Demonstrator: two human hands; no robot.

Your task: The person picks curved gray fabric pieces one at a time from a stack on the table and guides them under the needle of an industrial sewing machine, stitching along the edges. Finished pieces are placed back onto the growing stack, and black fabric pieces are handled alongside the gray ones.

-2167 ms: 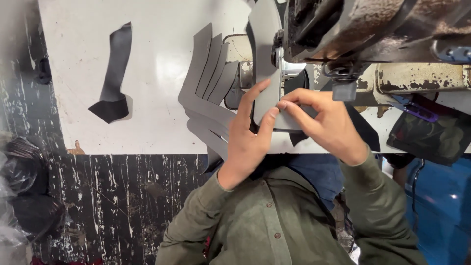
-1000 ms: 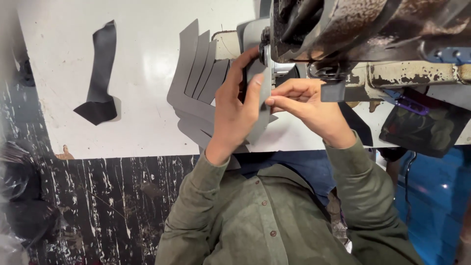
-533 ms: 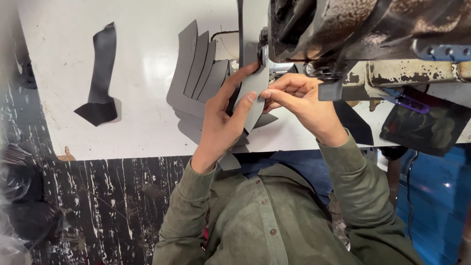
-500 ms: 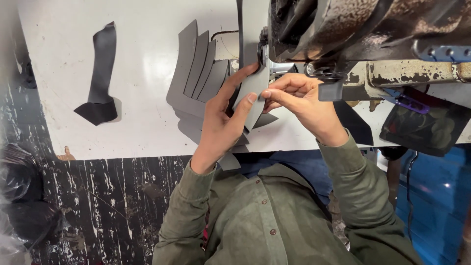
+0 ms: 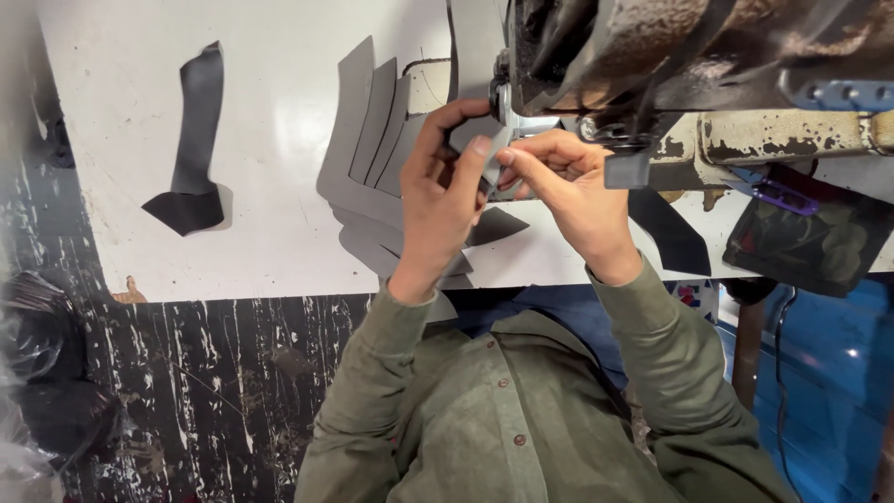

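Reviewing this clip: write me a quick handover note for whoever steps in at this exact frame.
Left hand: pinching a small grey cut piece at the sewing machine head.
Right hand: fingertips on the same piece, beside the presser foot.
Fanned stack of grey pieces lies just left of the hands; one dark strip sits apart, far left on the white table.
Done: piece brought to the needle area. Whether any seam is sewn cannot be seen.
Left: likely the stack.
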